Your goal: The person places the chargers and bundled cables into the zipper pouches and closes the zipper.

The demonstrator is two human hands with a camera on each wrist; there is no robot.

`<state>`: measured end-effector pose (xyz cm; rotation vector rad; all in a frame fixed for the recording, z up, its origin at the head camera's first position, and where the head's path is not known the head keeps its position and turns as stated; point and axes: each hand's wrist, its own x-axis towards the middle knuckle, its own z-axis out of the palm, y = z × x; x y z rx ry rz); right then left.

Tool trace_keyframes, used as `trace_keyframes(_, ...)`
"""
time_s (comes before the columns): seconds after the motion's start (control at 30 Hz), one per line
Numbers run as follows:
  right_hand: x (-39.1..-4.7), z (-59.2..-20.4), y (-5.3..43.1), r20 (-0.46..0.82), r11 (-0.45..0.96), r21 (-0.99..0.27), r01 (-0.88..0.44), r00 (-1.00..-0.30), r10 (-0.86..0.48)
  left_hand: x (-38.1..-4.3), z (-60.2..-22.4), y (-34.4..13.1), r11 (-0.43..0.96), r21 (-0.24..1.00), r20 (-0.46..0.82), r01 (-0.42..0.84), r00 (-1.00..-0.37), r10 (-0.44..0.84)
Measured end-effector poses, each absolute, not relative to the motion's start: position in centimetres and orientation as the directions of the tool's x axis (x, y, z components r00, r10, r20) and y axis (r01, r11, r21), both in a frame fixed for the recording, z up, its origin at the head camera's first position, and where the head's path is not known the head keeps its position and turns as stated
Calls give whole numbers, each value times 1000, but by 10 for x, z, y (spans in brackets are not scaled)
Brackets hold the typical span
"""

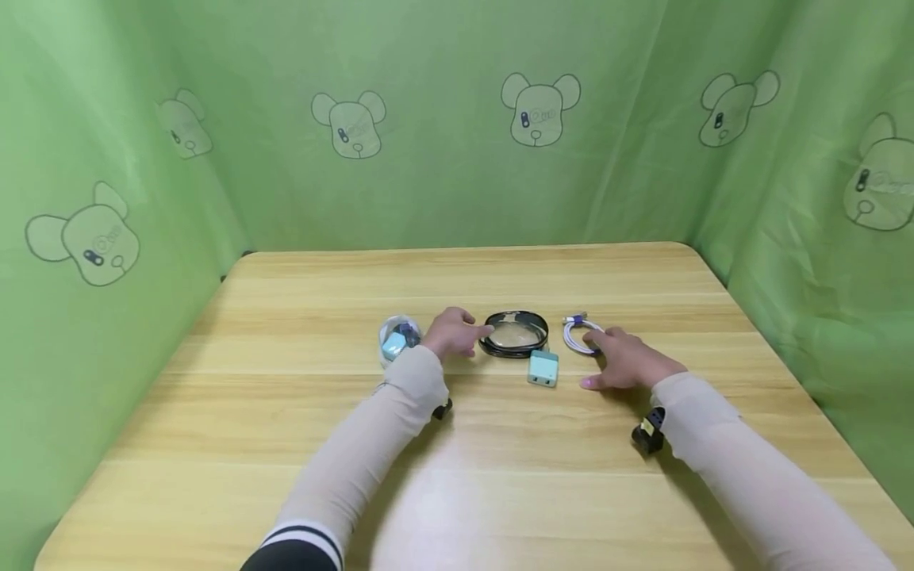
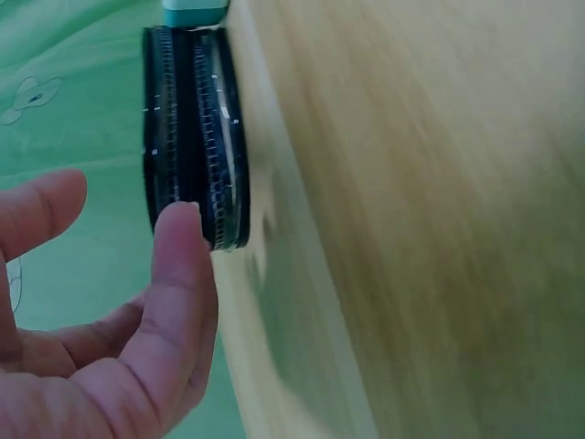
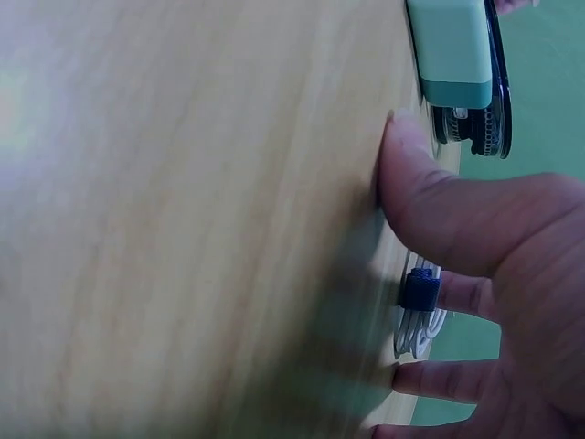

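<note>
Left hand (image 1: 451,333), fingers spread, at the round black case (image 1: 516,335); right hand (image 1: 625,360), spread, by the coiled cable (image 1: 569,341).

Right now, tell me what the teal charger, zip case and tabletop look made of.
Teal charger: probably smooth hard plastic, edges rounded. Zip case: likely clear, glossy plastic; wood colour shows through. Tabletop: wood or laminate, satin; grain and soft glare show.

From here I see the left arm (image 1: 357,464) and right arm (image 1: 757,476) stretched forward, slanting inward; the left hand (image 1: 451,333) has its fingers (image 2: 175,251) parted and gently bent, one pointing toward the right hand (image 1: 624,361); that one shows its back, thumb (image 3: 425,187) held well apart from its spread fingers.
</note>
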<state>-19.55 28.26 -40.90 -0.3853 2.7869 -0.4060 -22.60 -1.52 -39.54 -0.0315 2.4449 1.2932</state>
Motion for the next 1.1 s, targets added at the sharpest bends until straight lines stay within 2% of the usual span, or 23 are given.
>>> trace_keyframes(0.2,-197,-407,281,-259,924,-312,-220,-916,-305,-231,-396,-7,579,768,-390,-274,-917,83)
trace_keyframes(0.73,-197,-406,278,-285,930,-295,-221,-908,-307,-237,-407,7,514,782,-406,-351,-914,-8)
trace_keyframes(0.93,-197,-404,281,-293,932,-290,-217,-907,-302,-235,-407,7,466,821,-383,-331,-924,19)
trace_keyframes(1.1,-197,-405,283,-282,929,-292,-226,-908,-310,-232,-408,0,302,897,-366,-321,-925,104)
